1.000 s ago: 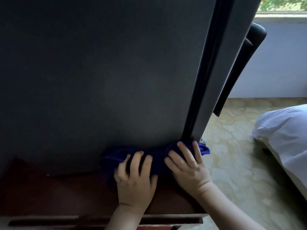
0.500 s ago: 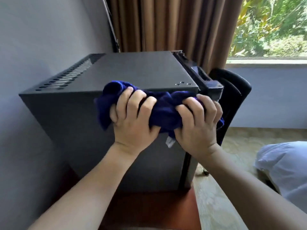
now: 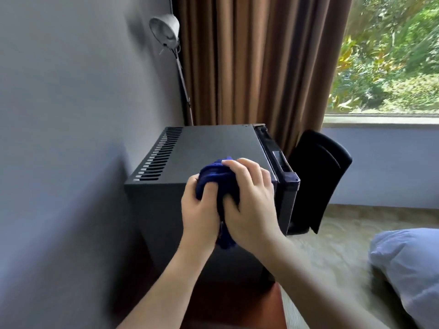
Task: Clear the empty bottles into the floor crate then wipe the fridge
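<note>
A small dark grey fridge (image 3: 209,146) stands on a reddish-brown wooden stand (image 3: 240,305) against the left wall. Both hands hold a bunched dark blue cloth (image 3: 215,176) in front of the fridge's near top edge. My left hand (image 3: 200,210) grips the cloth's left side, and my right hand (image 3: 249,200) wraps over its right side. A tail of cloth hangs down between the wrists. No bottles or floor crate are in view.
A black chair (image 3: 318,176) stands just right of the fridge. A floor lamp (image 3: 166,29) and brown curtain (image 3: 256,60) rise behind it. A white pillow (image 3: 408,262) lies at the lower right, on the patterned floor's edge. A window (image 3: 389,55) is at the right.
The hands lifted the cloth from the bottom of the fridge side up to its top edge, then gathered it from a spread shape into a tight ball. The view has pulled back and up.
</note>
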`<state>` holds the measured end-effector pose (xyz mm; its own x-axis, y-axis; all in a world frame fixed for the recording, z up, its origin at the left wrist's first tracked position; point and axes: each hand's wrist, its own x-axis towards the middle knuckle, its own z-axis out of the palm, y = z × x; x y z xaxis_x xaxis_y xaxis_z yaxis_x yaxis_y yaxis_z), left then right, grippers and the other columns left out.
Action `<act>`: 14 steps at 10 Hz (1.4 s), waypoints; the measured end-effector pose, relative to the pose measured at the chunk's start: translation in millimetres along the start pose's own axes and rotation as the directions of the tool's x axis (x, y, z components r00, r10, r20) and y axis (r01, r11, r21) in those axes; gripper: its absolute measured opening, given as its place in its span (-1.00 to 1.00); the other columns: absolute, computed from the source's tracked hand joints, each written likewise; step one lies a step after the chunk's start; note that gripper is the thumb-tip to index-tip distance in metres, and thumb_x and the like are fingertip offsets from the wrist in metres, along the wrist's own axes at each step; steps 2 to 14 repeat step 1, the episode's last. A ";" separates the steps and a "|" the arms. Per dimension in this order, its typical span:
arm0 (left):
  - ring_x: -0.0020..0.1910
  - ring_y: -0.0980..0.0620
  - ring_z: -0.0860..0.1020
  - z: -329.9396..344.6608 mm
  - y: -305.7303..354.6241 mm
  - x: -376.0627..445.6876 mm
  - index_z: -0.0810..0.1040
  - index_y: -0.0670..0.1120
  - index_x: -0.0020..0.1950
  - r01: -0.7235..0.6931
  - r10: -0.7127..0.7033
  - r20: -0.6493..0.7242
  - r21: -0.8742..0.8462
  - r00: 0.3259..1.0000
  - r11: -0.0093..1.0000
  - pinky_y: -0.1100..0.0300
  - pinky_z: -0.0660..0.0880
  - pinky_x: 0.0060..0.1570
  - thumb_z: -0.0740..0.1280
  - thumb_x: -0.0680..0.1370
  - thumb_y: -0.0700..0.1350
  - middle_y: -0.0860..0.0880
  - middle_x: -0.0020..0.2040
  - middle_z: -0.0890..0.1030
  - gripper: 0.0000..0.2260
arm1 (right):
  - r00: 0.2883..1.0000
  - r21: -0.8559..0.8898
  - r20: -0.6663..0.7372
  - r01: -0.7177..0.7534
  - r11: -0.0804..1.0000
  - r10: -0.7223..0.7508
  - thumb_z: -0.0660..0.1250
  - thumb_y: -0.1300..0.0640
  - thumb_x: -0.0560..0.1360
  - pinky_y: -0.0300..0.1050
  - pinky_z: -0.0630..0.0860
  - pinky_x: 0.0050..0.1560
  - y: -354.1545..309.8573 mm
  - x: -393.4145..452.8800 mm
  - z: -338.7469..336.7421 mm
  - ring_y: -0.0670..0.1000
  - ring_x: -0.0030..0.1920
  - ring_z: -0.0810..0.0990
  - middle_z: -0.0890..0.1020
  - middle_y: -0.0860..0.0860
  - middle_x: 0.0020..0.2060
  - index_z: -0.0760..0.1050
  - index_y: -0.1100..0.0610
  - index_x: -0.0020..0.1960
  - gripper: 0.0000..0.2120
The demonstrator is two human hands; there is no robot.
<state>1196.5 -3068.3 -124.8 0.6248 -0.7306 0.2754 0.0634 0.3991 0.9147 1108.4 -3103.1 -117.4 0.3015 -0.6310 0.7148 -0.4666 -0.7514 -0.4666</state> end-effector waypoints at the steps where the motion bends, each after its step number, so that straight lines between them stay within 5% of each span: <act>1: -0.14 -0.13 0.60 -21.6 35.8 -4.6 0.60 -0.21 0.00 0.069 -0.074 -0.062 -0.081 0.995 0.994 -0.07 0.54 -0.11 0.33 0.54 -0.15 -0.18 -0.12 0.66 -0.85 | 0.982 0.347 0.161 -0.151 0.926 0.100 0.12 -0.21 0.47 0.04 0.19 0.48 -27.9 -1.1 -40.7 -0.19 0.44 0.24 0.40 -0.27 0.37 0.33 -0.18 0.43 -0.47; 14: -0.14 -0.13 0.60 -21.6 35.8 -4.6 0.60 -0.21 0.00 0.069 -0.074 -0.062 -0.081 0.995 0.994 -0.07 0.54 -0.11 0.33 0.54 -0.15 -0.18 -0.12 0.66 -0.85 | 0.982 0.347 0.161 -0.151 0.926 0.100 0.12 -0.21 0.47 0.04 0.19 0.48 -27.9 -1.1 -40.7 -0.19 0.44 0.24 0.40 -0.27 0.37 0.33 -0.18 0.43 -0.47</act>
